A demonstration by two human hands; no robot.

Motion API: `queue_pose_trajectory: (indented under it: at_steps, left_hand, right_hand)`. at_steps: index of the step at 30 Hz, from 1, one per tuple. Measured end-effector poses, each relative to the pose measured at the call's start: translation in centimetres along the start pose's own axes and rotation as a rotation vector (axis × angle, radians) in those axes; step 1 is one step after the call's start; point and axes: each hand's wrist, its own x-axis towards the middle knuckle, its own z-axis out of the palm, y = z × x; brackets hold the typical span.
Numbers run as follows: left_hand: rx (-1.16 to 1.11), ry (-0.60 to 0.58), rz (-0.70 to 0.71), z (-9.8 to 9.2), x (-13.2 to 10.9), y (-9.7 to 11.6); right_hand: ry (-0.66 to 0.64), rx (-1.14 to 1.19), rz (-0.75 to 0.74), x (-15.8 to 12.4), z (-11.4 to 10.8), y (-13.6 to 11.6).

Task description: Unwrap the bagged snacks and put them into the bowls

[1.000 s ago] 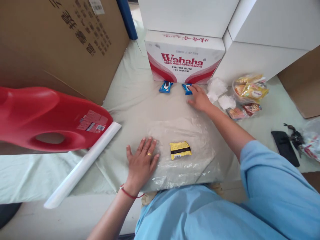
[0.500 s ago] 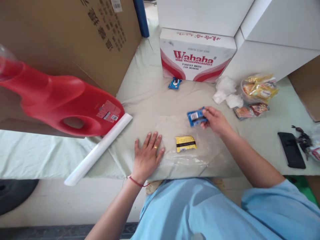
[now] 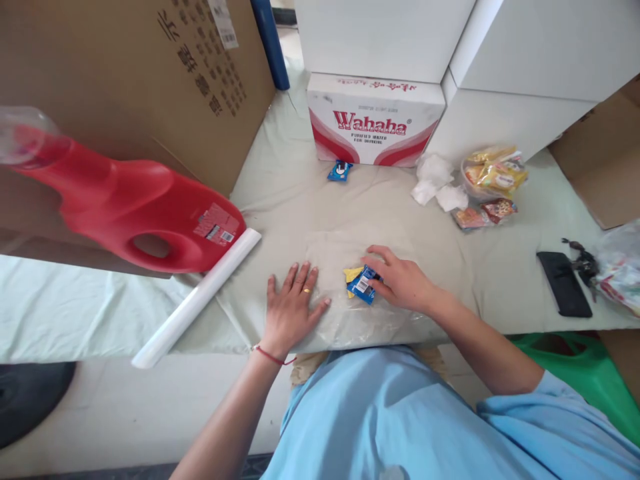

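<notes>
A small blue snack packet (image 3: 363, 285) lies over a yellow snack packet (image 3: 353, 273), leaving only part of the yellow one visible. Both are on a clear plastic sheet (image 3: 340, 323) spread on the cloth. My right hand (image 3: 403, 283) has its thumb and fingers around the right end of the blue packet, which they partly hide. To the left, my left hand (image 3: 293, 307) rests flat with fingers spread, at the left edge of the plastic sheet. A second blue packet (image 3: 340, 171) lies farther back, by the Wahaha carton.
A Wahaha carton (image 3: 373, 123) stands at the back under white boxes. At left are a large red bottle (image 3: 150, 213), a white roll (image 3: 200, 297) and a cardboard box (image 3: 200, 133). Crumpled tissues (image 3: 435, 177), a tub of snacks (image 3: 493, 175) and a black phone (image 3: 565, 283) lie right.
My right hand has moved down and left, bringing the blue packet onto the yellow one. My left hand stays flat on the cloth. The camera view has shifted slightly.
</notes>
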Motion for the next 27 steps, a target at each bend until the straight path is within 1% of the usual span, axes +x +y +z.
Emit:
queue_pose_trajectory:
  at_steps: [2, 3, 4, 6, 9, 12, 15, 17, 22, 25, 27]
  left_hand:
    - [0.002, 0.000, 0.001, 0.0, 0.0, -0.1]
    - [0.004, 0.002, 0.001, 0.0, 0.0, -0.1]
    - [0.005, 0.004, 0.000, 0.0, 0.0, -0.1]
    - [0.007, 0.004, -0.004, -0.1, 0.0, 0.0]
    - [0.008, -0.005, -0.006, -0.2, 0.1, 0.1]
    - [0.018, 0.000, -0.009, -0.1, 0.0, 0.1]
    - [0.025, 0.042, -0.026, 0.0, -0.2, 0.0]
    - [0.019, 0.050, -0.020, 0.0, -0.4, 0.0]
    - [0.021, -0.002, 0.014, -0.2, -0.3, 0.2]
    - [0.019, 0.002, 0.009, -0.3, -0.2, 0.1]
    - [0.010, 0.025, 0.000, -0.1, -0.3, 0.0]
  right_hand:
    - [-0.140, -0.069, -0.215, 0.3, -1.1, 0.2]
    - [-0.187, -0.104, -0.270, 0.5, -1.4, 0.2]
    - [-0.214, -0.137, -0.282, 0.8, -1.6, 0.3]
    - [-0.219, -0.182, -0.218, 1.2, -1.6, 0.2]
    - [-0.180, -0.184, -0.109, 1.6, -1.2, -0.3]
    - [-0.186, -0.193, -0.057, 1.6, -0.6, -0.9]
    - [-0.211, -0.229, -0.015, 1.5, 0.1, -1.1]
    - [-0.212, -0.227, -0.004, 1.4, 0.4, -1.0]
    - [-0.165, -0.141, -0.009, 1.3, 0.4, -0.2]
    - [-0.119, -0.111, -0.006, 1.9, 0.5, -0.2]
    - [-0.124, -0.109, -0.017, 2.5, 0.7, -0.2]
